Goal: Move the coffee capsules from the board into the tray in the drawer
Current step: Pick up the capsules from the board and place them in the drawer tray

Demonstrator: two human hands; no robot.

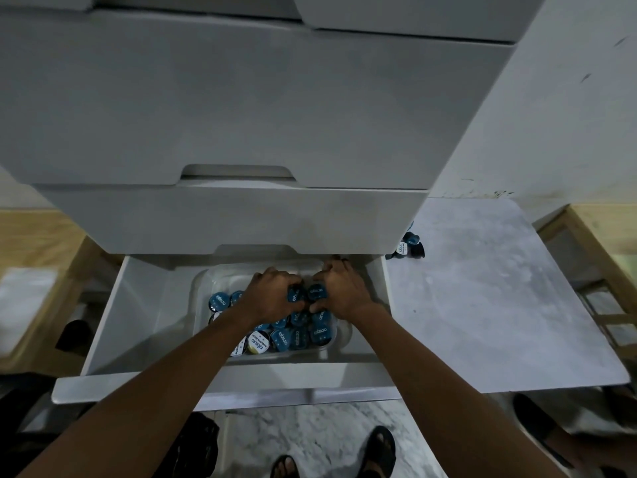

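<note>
left hand point(272, 294) grip: clasping a capsule point(296, 294) | right hand point(339, 291) grip: clasping another point(316, 292) | both over tray point(203, 288) in drawer point(138, 298) | advice: lower into gaps below grips, release gently | leftover capsules point(408, 244) on board point(482, 288) beyond right grip

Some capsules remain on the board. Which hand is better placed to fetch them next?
Probably the right hand: the remaining capsules lie on the marble board to its right, while the left hand is farther away over the tray.

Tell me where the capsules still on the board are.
The leftover capsules sit on the marble board, at its far left corner beside the drawer unit.
</note>
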